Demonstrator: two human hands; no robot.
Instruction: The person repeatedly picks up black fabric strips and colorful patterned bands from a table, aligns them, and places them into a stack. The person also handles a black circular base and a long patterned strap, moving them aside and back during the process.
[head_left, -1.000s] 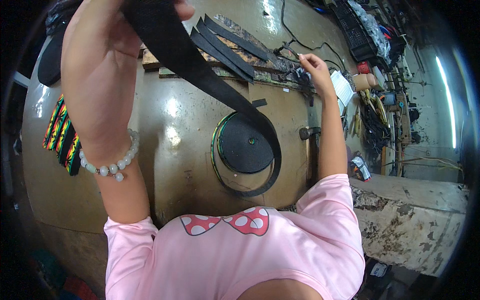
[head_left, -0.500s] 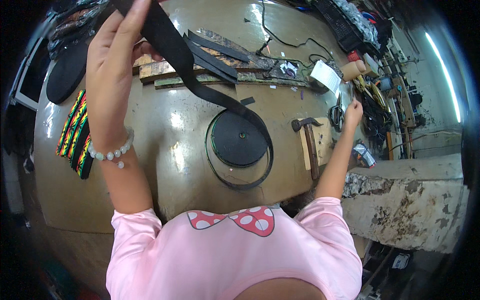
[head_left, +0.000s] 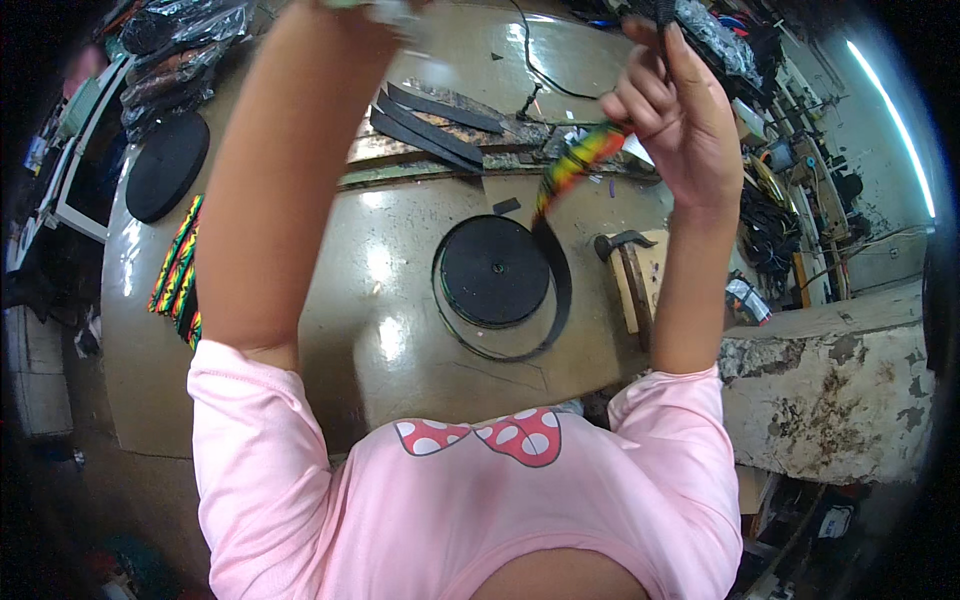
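- Right hand [head_left: 668,105] raised high above the desk [head_left: 400,330], fingers curled shut around black webbing strap [head_left: 558,275] near its upper end; gripping it up high lets the strap hang free and straight, judged so it can pay off the roll.
- A short striped piece in red, yellow and green [head_left: 575,165] hangs just below the right hand, lying along the strap; cannot tell if it is joined to it.
- The strap drops to the roll of black webbing [head_left: 495,272], which lies flat on the desk; its loose outer turn curves round the roll's right side.
- Left forearm also lifted; the left hand is out of the frame at the top edge, so its grip cannot be told.
- Hammer [head_left: 628,270] lies just right of the roll, within reach.
- Cut black strips [head_left: 430,125] rest on a worn board further back.
- Striped webbing bundle [head_left: 178,270] and a second black roll [head_left: 167,167] sit at the desk's left, well apart.
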